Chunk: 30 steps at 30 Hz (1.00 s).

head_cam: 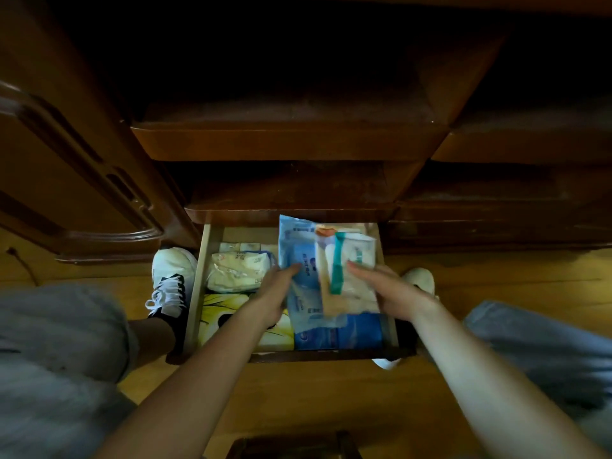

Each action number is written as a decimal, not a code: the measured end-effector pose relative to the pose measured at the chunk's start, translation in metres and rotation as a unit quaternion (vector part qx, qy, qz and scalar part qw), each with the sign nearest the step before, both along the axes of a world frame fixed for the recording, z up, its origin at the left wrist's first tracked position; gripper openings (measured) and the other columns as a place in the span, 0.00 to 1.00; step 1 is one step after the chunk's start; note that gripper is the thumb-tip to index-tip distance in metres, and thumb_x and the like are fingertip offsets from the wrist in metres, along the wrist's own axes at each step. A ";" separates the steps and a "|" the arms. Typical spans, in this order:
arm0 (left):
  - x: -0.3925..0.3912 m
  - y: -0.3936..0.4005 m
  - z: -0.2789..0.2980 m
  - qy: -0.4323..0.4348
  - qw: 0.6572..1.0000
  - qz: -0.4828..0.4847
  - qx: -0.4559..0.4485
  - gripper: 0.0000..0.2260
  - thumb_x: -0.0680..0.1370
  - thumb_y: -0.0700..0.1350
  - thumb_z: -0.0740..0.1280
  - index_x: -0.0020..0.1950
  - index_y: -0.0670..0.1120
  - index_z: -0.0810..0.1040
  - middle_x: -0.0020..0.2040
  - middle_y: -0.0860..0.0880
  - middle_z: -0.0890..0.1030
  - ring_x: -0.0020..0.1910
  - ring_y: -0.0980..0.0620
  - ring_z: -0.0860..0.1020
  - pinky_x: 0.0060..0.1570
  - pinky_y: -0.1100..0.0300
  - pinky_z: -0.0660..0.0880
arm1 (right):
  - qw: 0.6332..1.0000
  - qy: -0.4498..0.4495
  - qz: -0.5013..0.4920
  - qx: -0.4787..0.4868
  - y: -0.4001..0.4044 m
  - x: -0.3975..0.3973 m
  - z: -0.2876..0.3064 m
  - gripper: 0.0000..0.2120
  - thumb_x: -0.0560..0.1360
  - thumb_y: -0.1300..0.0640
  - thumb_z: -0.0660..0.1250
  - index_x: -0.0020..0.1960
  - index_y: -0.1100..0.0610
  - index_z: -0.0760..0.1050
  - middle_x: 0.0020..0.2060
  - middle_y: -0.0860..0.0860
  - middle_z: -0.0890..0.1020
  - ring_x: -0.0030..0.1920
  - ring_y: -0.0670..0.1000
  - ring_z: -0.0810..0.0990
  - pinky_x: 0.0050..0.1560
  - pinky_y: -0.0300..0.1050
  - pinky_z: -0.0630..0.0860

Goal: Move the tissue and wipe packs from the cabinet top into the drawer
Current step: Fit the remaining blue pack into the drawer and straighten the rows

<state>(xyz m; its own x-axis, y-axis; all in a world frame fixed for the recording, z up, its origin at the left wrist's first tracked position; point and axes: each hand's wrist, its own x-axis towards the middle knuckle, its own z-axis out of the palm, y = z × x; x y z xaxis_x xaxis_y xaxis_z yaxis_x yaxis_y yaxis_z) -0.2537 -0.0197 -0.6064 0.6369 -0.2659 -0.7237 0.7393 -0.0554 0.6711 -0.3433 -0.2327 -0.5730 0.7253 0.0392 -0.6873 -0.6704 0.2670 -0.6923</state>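
The bottom drawer (196, 293) of the dark wooden cabinet stands pulled out over the floor. My left hand (276, 293) grips the left edge of a light blue wipe pack (298, 260) held over the drawer's right half. My right hand (381, 289) holds a beige pack with a teal strip (344, 270) that lies on top of the blue one. Inside the drawer lie a cream tissue pack (235, 271), a yellow pack (225, 313) at the front left and a dark blue pack (347, 332) at the front right. The cabinet top is out of view.
My white shoes (170, 276) stand on the wooden floor on either side of the drawer, the right one (419, 281) mostly hidden. A closed cabinet door (76, 180) is at the left. Other drawers (284, 140) project above. A dark object (294, 445) sits at the bottom edge.
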 end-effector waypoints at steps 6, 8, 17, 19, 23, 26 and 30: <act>-0.018 -0.021 0.005 -0.073 0.992 -0.071 -0.073 0.20 0.76 0.60 0.72 0.62 0.51 0.81 0.56 0.48 0.86 0.54 0.50 0.85 0.52 0.52 0.82 | 0.957 -0.143 0.006 -0.253 0.049 0.007 0.002 0.25 0.79 0.48 0.70 0.74 0.47 0.67 0.68 0.52 0.77 0.69 0.52 0.75 0.67 0.59 0.75; -0.017 -0.023 0.002 -0.077 0.992 -0.068 -0.068 0.19 0.76 0.55 0.73 0.64 0.49 0.80 0.55 0.48 0.87 0.52 0.51 0.86 0.46 0.57 0.83 | 0.975 -0.134 -0.003 -0.176 0.052 0.006 0.004 0.23 0.82 0.49 0.66 0.74 0.47 0.63 0.66 0.52 0.78 0.65 0.50 0.79 0.64 0.55 0.78; 0.003 -0.035 -0.017 0.022 0.999 -0.035 -0.015 0.19 0.79 0.49 0.71 0.68 0.43 0.77 0.58 0.42 0.85 0.57 0.43 0.84 0.60 0.45 0.80 | 0.969 -0.009 0.067 -0.239 0.035 0.026 -0.009 0.25 0.82 0.49 0.57 0.79 0.51 0.63 0.75 0.54 0.68 0.73 0.58 0.68 0.72 0.62 0.67; 0.020 -0.044 -0.021 0.049 0.998 -0.026 -0.005 0.18 0.79 0.48 0.71 0.66 0.42 0.78 0.58 0.40 0.84 0.58 0.41 0.83 0.61 0.42 0.79 | 0.971 0.000 -0.010 -0.240 0.017 0.026 -0.011 0.21 0.83 0.51 0.58 0.75 0.53 0.68 0.71 0.55 0.74 0.66 0.56 0.75 0.68 0.59 0.72; 0.056 -0.070 -0.031 0.029 0.998 -0.044 0.030 0.25 0.76 0.53 0.75 0.67 0.41 0.75 0.59 0.39 0.84 0.56 0.39 0.83 0.56 0.39 0.81 | 0.938 -0.024 -0.090 -0.334 -0.024 0.020 -0.025 0.20 0.84 0.52 0.58 0.75 0.52 0.68 0.71 0.51 0.72 0.73 0.56 0.68 0.72 0.59 0.67; 0.072 -0.090 -0.048 -0.024 0.995 -0.036 0.087 0.27 0.73 0.56 0.77 0.64 0.43 0.74 0.57 0.42 0.83 0.53 0.42 0.84 0.52 0.43 0.82 | 0.918 -0.039 -0.101 -0.381 -0.036 0.017 -0.040 0.19 0.84 0.50 0.60 0.73 0.54 0.70 0.67 0.51 0.75 0.71 0.56 0.71 0.70 0.58 0.70; 0.077 -0.107 -0.081 -0.050 0.988 -0.075 0.125 0.25 0.73 0.53 0.78 0.64 0.42 0.75 0.58 0.41 0.84 0.52 0.44 0.84 0.52 0.45 0.83 | 0.885 -0.003 -0.059 -0.462 -0.041 0.015 -0.060 0.30 0.80 0.49 0.65 0.79 0.53 0.61 0.75 0.55 0.65 0.76 0.59 0.59 0.74 0.59 0.61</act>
